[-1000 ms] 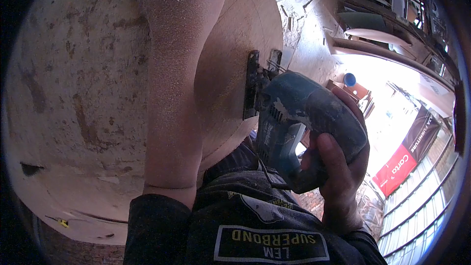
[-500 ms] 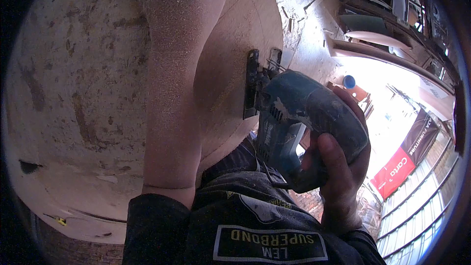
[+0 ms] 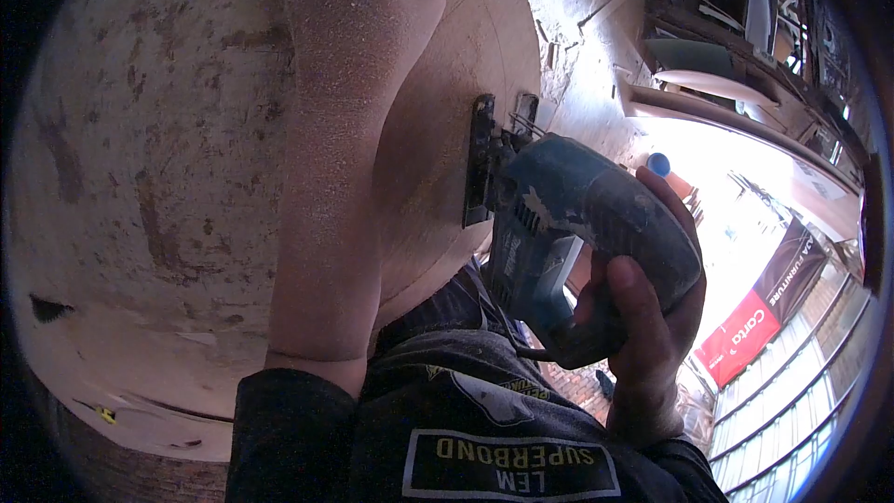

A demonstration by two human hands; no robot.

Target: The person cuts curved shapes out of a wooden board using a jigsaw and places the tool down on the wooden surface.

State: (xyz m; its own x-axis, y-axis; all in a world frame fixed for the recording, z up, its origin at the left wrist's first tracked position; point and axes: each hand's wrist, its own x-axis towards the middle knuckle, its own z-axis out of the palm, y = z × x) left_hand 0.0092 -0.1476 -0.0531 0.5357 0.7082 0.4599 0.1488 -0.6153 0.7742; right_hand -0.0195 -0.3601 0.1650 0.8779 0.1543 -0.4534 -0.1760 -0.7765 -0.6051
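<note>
A teal-and-black jigsaw (image 3: 577, 196) is gripped in my right hand (image 3: 652, 307), fingers wrapped round its handle. Its black base plate (image 3: 480, 163) rests against the curved edge area of a pale wooden board (image 3: 438, 168). Sawdust covers my left hand (image 3: 363, 0), which lies over the board at the top of the view. The fingers of that hand run out of the frame, so their pose is hidden. Curved pencil lines show on the board beyond the jigsaw. A power cord leaves the rear of the jigsaw near my shirt.
The stained wooden surface (image 3: 158, 177) fills the left side. A small yellow item (image 3: 107, 415) lies at its lower left. Wood pieces (image 3: 717, 84) are stacked at upper right. A blue round object (image 3: 658, 164) and a red banner (image 3: 740, 345) stand to the right.
My left hand and forearm have shifted slightly to the right in view. The jigsaw stays in nearly the same place, still in my right hand.
</note>
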